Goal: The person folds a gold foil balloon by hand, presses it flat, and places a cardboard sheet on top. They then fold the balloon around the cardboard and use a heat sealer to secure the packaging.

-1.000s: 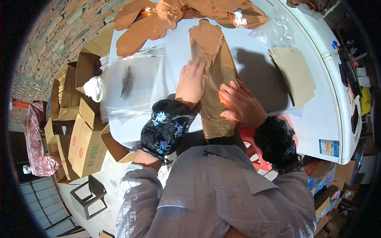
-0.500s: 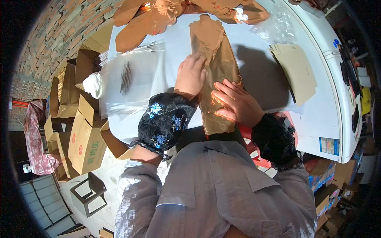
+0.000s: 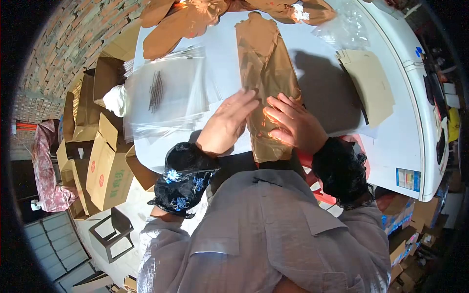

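Pressing down with both grips apart, nothing clamped: left hand flat against the near left edge of the long brown packet, right hand spread on its near right side. Lying lengthwise on the white worktop, near end at the edge. Just left, stacked clear bags; well right, cardboard sheets.

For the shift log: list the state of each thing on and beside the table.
Brown garment: flat on table, under both hands.
Left hand: open, pressing garment's edge.
Right hand: open, fingers spread on garment.
Clear bags: stacked flat.
Cardboard sheets: stacked flat.
Boxes: flaps open.
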